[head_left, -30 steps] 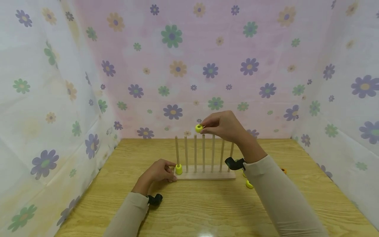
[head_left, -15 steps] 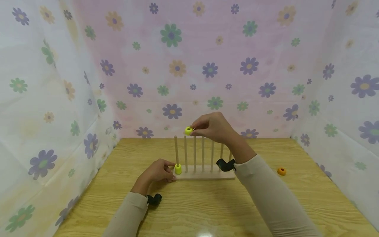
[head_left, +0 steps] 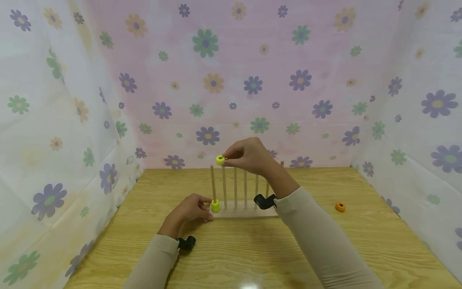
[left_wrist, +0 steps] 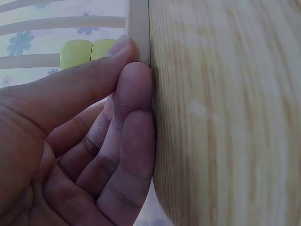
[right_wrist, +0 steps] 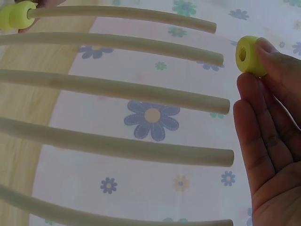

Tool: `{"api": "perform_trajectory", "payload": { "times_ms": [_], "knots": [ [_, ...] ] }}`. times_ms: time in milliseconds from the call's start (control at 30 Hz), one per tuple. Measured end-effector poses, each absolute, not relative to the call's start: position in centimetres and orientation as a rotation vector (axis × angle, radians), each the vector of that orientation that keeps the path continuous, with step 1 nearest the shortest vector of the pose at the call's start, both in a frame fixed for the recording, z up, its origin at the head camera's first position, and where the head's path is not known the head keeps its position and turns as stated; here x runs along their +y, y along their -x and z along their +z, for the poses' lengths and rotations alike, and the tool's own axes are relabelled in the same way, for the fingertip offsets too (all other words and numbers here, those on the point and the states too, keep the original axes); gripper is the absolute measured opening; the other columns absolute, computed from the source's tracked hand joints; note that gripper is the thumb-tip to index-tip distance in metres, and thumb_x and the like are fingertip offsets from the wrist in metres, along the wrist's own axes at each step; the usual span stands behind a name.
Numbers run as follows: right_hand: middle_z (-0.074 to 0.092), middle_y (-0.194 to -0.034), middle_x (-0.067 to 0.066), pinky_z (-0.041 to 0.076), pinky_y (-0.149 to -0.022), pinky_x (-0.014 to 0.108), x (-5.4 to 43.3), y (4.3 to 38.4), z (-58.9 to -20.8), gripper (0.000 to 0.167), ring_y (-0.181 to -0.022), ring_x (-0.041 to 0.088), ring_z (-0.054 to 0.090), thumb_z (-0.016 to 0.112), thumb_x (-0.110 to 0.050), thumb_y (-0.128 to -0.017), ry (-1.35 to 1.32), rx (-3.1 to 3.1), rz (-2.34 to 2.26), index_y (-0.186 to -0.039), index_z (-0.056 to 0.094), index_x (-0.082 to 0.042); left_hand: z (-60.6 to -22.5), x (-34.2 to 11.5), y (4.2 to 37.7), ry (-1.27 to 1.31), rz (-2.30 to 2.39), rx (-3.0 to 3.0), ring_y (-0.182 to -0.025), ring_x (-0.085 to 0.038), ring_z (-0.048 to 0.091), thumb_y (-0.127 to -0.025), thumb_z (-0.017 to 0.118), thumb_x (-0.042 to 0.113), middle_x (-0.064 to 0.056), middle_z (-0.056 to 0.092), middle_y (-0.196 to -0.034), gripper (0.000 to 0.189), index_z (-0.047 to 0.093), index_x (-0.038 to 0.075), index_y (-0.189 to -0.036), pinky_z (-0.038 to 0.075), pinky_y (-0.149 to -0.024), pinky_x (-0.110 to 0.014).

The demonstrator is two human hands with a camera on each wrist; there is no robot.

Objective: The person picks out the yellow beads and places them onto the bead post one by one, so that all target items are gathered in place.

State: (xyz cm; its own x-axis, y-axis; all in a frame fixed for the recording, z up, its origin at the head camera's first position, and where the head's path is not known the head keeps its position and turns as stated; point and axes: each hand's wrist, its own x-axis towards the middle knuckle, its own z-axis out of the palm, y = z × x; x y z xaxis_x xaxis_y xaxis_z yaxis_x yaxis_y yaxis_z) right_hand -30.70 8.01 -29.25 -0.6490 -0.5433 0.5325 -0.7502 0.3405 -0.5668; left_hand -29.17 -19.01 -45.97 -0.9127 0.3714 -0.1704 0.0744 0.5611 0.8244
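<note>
1. Head view: the wooden rack (head_left: pixel 234 214) stands on the tabletop (head_left: pixel 231 249). Above it, the right hand (head_left: pixel 252 157) pinches a yellow bead (head_left: pixel 218 162) between thumb and fingers, over the rack's second peg (head_left: pixel 224 188) from the left. Two stacked beads (head_left: pixel 215 207), also yellow, sit at the foot of the rack's leftmost peg (head_left: pixel 213 180). To the right of the rack, well apart from it, lies an orange bead (head_left: pixel 340 207).

2. Left wrist view: the left hand (left_wrist: pixel 89 136) is curled in against the rack's end, gripping the base there, with one fingertip reaching beside the stacked beads. I take this as steadying the rack; how firm the hold is cannot be told.

3. Right wrist view: the yellow bead is just beyond the second peg's tip, its hole turned toward the rack; it looks apart from the wood, though depth is hard to judge here. The step in hand seems to be lining up bead and peg. The next move would call for a small correction, then lowering the bead squarely and letting go once the peg has entered.
</note>
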Motion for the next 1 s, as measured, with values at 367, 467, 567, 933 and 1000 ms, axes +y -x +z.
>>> {"api": "perform_trajectory", "payload": {
  "times_ms": [367,467,567,933,1000],
  "knots": [
    [0.080,-0.090,-0.004,0.062,-0.067,0.026,6.7,31.0,-30.1,0.013,-0.075,0.004,0.075,0.088,-0.023,-0.085,-1.129,-2.363,1.209,-0.095,0.084,-0.015,-45.9,-19.0,29.0,-0.386,1.305,2.453,-0.069,-0.018,0.073,-0.085,0.086,0.010,-0.009,0.073,-0.084,0.068,0.057,-0.001,-0.146,0.063,-0.068,-0.035],
    [0.080,-0.091,-0.004,0.062,-0.067,0.025,6.3,31.1,-30.2,0.013,-0.075,0.004,0.075,0.088,-0.024,-0.086,-1.120,-2.378,1.207,-0.095,0.084,-0.015,-45.9,-19.0,28.9,-0.382,1.305,2.446,-0.068,-0.019,0.073,-0.086,0.086,0.010,-0.009,0.073,-0.082,0.068,0.057,-0.001,-0.146,0.063,-0.068,-0.035],
    [0.079,-0.092,-0.003,0.062,-0.068,0.025,6.0,31.1,-30.2,0.013,-0.076,0.004,0.074,0.087,-0.024,-0.086,-1.116,-2.384,1.195,-0.095,0.084,-0.015,-45.8,-18.9,28.9,-0.369,1.315,2.438,-0.068,-0.020,0.073,-0.086,0.085,0.009,-0.009,0.072,-0.082,0.068,0.056,-0.001,-0.147,0.064,-0.068,-0.035],
    [0.079,-0.093,-0.005,0.062,-0.069,0.025,5.5,31.1,-30.1,0.011,-0.076,0.003,0.074,0.087,-0.025,-0.087,-1.093,-2.429,1.177,-0.094,0.085,-0.018,-45.7,-18.9,28.7,-0.358,1.334,2.432,-0.068,-0.020,0.073,-0.086,0.084,0.007,-0.010,0.071,-0.083,0.068,0.056,-0.002,-0.147,0.064,-0.068,-0.035],
    [0.079,-0.093,-0.006,0.062,-0.069,0.025,5.5,31.1,-30.1,0.010,-0.076,0.003,0.074,0.087,-0.025,-0.087,-1.096,-2.431,1.169,-0.094,0.085,-0.018,-45.6,-18.9,28.7,-0.360,1.336,2.432,-0.068,-0.020,0.073,-0.086,0.084,0.006,-0.011,0.070,-0.083,0.068,0.056,-0.003,-0.147,0.064,-0.068,-0.036]
  ]
}}
